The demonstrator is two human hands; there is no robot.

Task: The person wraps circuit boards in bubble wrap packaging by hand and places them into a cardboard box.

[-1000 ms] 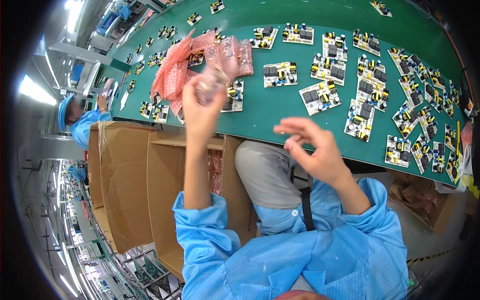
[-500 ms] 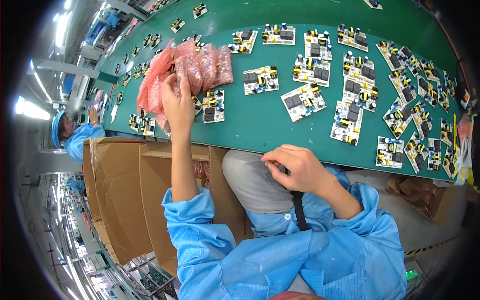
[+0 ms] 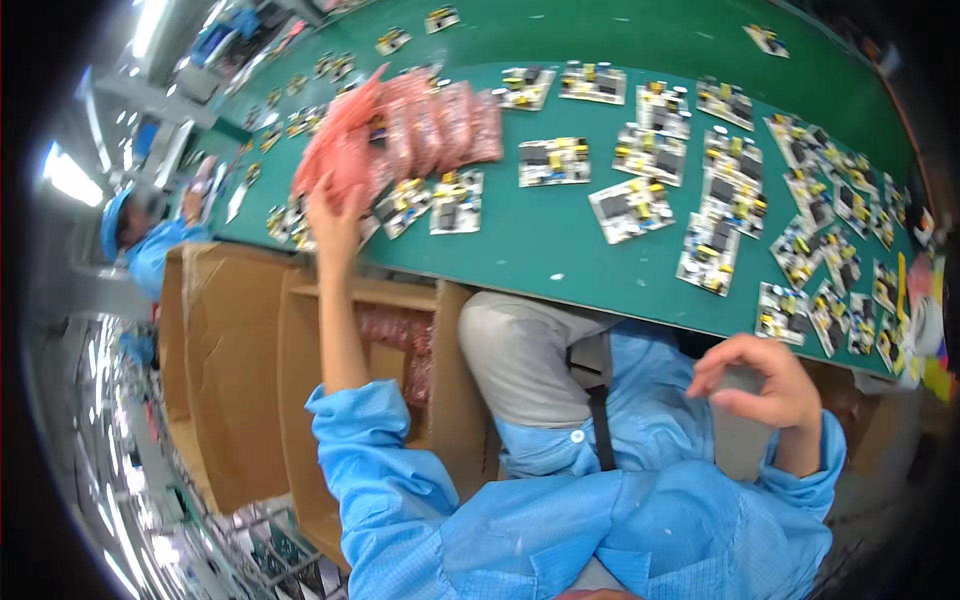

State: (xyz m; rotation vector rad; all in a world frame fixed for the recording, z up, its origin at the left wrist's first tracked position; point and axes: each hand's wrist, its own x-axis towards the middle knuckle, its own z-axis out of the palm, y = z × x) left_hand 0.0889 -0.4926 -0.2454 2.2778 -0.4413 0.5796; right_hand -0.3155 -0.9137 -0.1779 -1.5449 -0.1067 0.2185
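Note:
My left hand (image 3: 336, 212) is at the near end of a pink bubble-wrap bag (image 3: 338, 140) on the bench, with the bag's lower edge between fingers and thumb. Against that bag's right side leans a row of boards packed in pink bubble wrap (image 3: 455, 125). Bare circuit boards lie just right of the hand, one being a white board with black and yellow parts (image 3: 457, 205). My right hand (image 3: 757, 382) hovers over my lap near the bench edge, fingers curved and thumb apart, holding nothing.
Several more circuit boards (image 3: 635, 207) are spread over the green bench (image 3: 520, 260), densest at the right. Below the bench, left of my knee, stands an open cardboard box (image 3: 235, 380) with pink-wrapped packs (image 3: 415, 350) inside. A co-worker in blue (image 3: 165, 268) sits far left.
My left hand has come down from the wrapped row to the pink bag's near end. The right hand has swung rightward, its fingers spreading. The whole view has shifted slightly.

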